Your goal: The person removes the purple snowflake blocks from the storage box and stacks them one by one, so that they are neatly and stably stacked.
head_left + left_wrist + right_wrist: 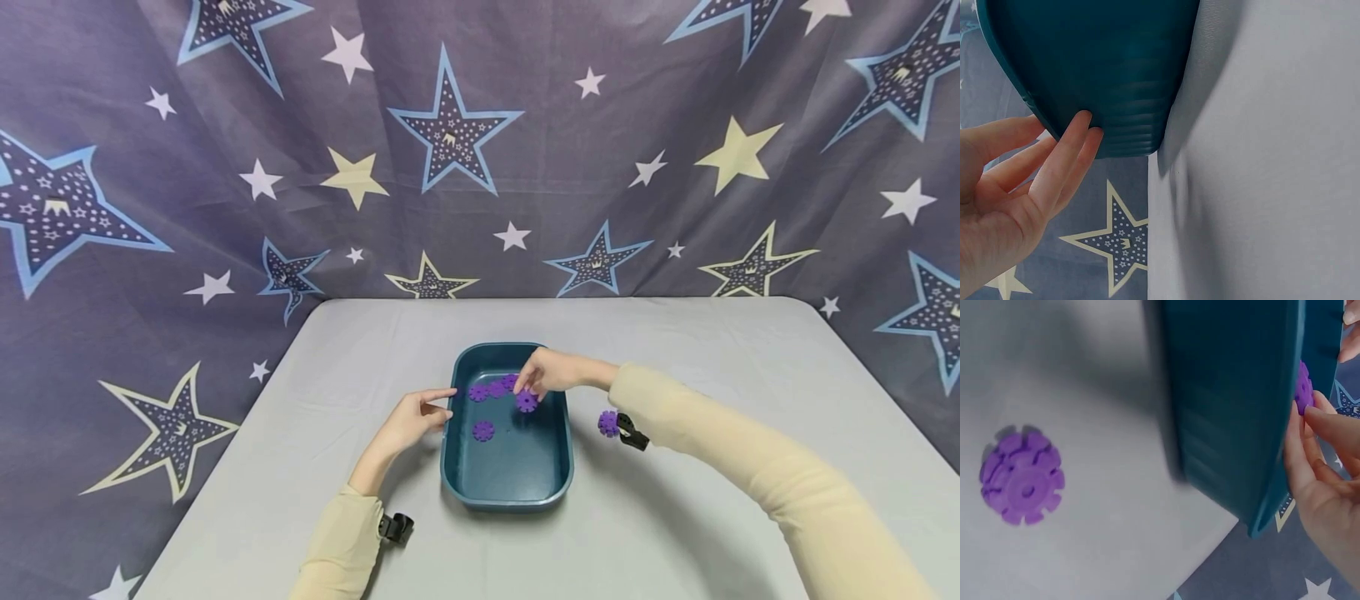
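Note:
A dark teal plastic bin point(507, 492) stands on the table. My left hand point(403, 423) touches its left rim and outer wall with nearly straight fingers; the left wrist view shows fingertips point(1084, 119) against the ribbed wall. Over the bin's right side, my right hand point(551, 372) pinches a purple notched plastic disc point(527, 402) between thumb and fingers. That disc point(1303, 390) shows partly above the rim in the right wrist view. Several similar discs point(478, 392) lie along the bin's far part, with a single disc point(483, 431) nearer its left wall.
Outside the bin to the right, purple notched discs point(1025, 481) lie stacked or overlapping on the light grey tabletop point(645, 533). Each wrist wears a black camera strap point(396, 528). A star-patterned curtain point(510, 167) hangs behind the table.

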